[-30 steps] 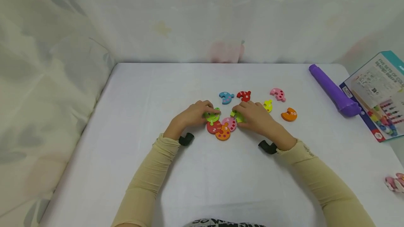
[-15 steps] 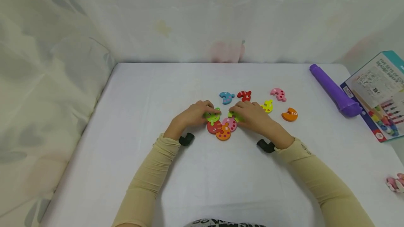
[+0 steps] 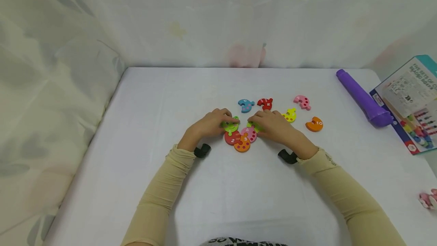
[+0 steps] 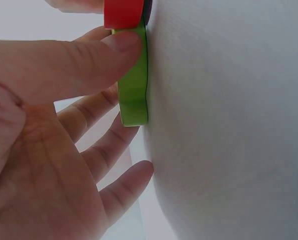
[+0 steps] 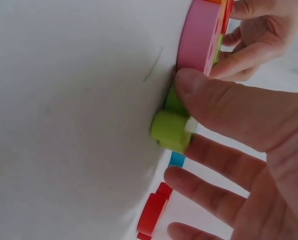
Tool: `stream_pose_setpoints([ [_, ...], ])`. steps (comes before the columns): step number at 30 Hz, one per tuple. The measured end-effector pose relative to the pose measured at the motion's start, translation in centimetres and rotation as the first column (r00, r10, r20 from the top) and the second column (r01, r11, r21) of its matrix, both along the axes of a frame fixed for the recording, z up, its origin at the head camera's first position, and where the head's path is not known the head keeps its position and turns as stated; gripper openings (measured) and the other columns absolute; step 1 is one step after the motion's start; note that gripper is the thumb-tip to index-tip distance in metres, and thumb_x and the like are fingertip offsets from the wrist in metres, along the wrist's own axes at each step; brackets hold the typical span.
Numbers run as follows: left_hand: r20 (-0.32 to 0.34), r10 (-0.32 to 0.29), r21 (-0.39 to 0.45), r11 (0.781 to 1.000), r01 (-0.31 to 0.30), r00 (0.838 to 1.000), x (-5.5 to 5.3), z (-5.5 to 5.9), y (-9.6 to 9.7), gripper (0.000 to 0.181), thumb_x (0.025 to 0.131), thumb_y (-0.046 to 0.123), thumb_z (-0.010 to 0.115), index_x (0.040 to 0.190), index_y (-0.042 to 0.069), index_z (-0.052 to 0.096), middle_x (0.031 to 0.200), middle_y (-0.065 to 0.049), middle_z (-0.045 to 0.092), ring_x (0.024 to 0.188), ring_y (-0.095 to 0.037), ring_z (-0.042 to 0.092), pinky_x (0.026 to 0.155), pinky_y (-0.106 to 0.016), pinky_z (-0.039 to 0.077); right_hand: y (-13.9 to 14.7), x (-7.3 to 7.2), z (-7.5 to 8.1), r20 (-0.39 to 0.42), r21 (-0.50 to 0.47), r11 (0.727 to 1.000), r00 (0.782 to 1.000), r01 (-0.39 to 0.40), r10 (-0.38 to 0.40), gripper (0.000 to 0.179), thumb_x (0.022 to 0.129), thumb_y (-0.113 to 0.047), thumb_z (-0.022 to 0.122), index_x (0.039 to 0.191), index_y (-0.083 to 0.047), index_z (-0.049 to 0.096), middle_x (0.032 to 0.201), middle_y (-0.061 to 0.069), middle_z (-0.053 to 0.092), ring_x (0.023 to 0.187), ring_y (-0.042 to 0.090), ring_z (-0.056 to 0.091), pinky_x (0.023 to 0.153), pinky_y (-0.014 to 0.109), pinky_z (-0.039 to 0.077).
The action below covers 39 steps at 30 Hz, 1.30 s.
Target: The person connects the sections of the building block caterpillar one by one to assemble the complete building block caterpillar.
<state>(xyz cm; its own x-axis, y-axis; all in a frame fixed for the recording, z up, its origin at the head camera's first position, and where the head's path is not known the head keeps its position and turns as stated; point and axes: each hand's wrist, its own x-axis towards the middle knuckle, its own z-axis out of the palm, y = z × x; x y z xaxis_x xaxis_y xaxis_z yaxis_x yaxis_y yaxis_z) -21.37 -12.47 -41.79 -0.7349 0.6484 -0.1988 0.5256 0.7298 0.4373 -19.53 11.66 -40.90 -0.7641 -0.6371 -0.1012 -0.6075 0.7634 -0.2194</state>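
The left hand (image 3: 211,123) is clamped on the green smiling head piece (image 3: 230,126): its thumb presses one edge while its other fingers spread round the far side. That hold probably serves as an anchor, so the joined pieces do not slide about on the white table (image 3: 170,90).

The right hand (image 3: 275,127) is clamped too, pinching the light-green piece (image 5: 168,128) between thumb and fingers, low against the tabletop. Just beside that thumb, the light-green piece meets the pink 4 piece (image 3: 250,135); the thumb covers part of the joint, so I cannot tell whether it is fully seated. Holding it by the edges, flat and level with its neighbour, seems meant to let the knob and notch line up.

Between the two grips, nearer the person, the red 2 piece (image 3: 232,137) and the orange 3 piece (image 3: 242,147) link the head to the pink 4 — a shallow curve that both hands can brace from its ends.

Loose pieces lie around the right grip: the blue piece (image 3: 245,106) and the red 8 piece (image 3: 265,104) beyond its fingers, the yellow piece (image 3: 290,115), the pink 9 piece (image 3: 302,102) and the orange 10 piece (image 3: 314,124) to its right — perhaps set there for easy reach.
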Motion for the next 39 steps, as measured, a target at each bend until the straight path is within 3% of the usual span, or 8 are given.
stream_pose_setpoints([
  [5, 0.011, 0.008, 0.000, 1.000, -0.008, 1.000, 0.0, 0.0, 0.0, 0.047, 0.086, 0.010, 0.063, 0.128, 0.029, 0.056, 0.122, 0.000, 0.050, 0.104, -0.019, 0.044, 0.087, -0.034, 0.039, 0.1, -0.5, 0.7, 0.043, 0.010, 1.000, 0.999, -0.018, 0.017, 0.053, 0.075, -0.021, 0.077, 0.124, -0.014, 0.059, 0.120, 0.009, 0.058, 0.111, 0.028, 0.051, 0.087, 0.052, 0.043],
  [11, 0.013, 0.001, 0.002, 1.000, -0.001, 1.000, 0.1, 0.1, 0.0, 0.047, 0.086, 0.009, 0.063, 0.128, 0.028, 0.057, 0.122, -0.001, 0.050, 0.105, -0.020, 0.044, 0.088, -0.035, 0.039, 0.1, -1.8, 1.3, 0.086, -0.042, 0.999, 0.996, 0.030, -0.026, 0.050, 0.078, -0.023, 0.074, 0.125, -0.014, 0.058, 0.122, 0.010, 0.056, 0.113, 0.027, 0.050, 0.089, 0.051, 0.043],
  [17, -0.006, -0.015, 0.014, 1.000, 0.015, 1.000, 0.0, -0.1, 0.0, 0.047, 0.085, 0.009, 0.064, 0.127, 0.028, 0.057, 0.122, -0.001, 0.051, 0.104, -0.020, 0.044, 0.088, -0.036, 0.039, -1.0, -3.8, 1.4, 0.005, -0.062, 0.996, 0.998, 0.061, -0.061, 0.048, 0.081, -0.028, 0.071, 0.124, -0.010, 0.057, 0.122, 0.012, 0.054, 0.109, 0.030, 0.051, 0.086, 0.048, 0.045],
  [22, -0.009, -0.023, 0.021, 1.000, 0.023, 1.000, -0.1, -0.1, -0.1, 0.046, 0.085, 0.009, 0.064, 0.127, 0.027, 0.058, 0.121, -0.002, 0.051, 0.103, -0.020, 0.045, 0.086, -0.034, 0.039, -2.2, -5.5, 1.7, -0.042, 0.002, 0.996, 0.996, 0.085, -0.085, 0.053, 0.079, -0.027, 0.073, 0.127, -0.010, 0.056, 0.127, 0.013, 0.052, 0.110, 0.032, 0.050, 0.085, 0.048, 0.045],
  [28, -0.008, -0.024, 0.026, 0.999, 0.025, 1.000, 0.0, 0.0, -0.1, 0.047, 0.084, 0.008, 0.064, 0.127, 0.026, 0.058, 0.121, -0.003, 0.051, 0.103, -0.021, 0.045, 0.086, -0.035, 0.039, -3.1, -7.1, 1.5, 0.029, 0.092, 0.994, 0.998, 0.060, -0.063, 0.053, 0.081, -0.019, 0.071, 0.131, -0.013, 0.053, 0.129, 0.010, 0.052, 0.111, 0.031, 0.047, 0.089, 0.050, 0.040],
  [39, -0.001, -0.018, 0.018, 1.000, 0.018, 1.000, -0.1, -0.1, -0.2, 0.047, 0.085, 0.010, 0.065, 0.128, 0.027, 0.057, 0.122, -0.002, 0.051, 0.106, -0.021, 0.044, 0.089, -0.038, 0.037, -3.5, -8.0, 0.7, 0.039, 0.126, 0.992, 0.999, 0.018, -0.023, 0.052, 0.081, -0.020, 0.070, 0.129, -0.012, 0.053, 0.121, 0.008, 0.055, 0.109, 0.029, 0.048, 0.090, 0.049, 0.039],
])
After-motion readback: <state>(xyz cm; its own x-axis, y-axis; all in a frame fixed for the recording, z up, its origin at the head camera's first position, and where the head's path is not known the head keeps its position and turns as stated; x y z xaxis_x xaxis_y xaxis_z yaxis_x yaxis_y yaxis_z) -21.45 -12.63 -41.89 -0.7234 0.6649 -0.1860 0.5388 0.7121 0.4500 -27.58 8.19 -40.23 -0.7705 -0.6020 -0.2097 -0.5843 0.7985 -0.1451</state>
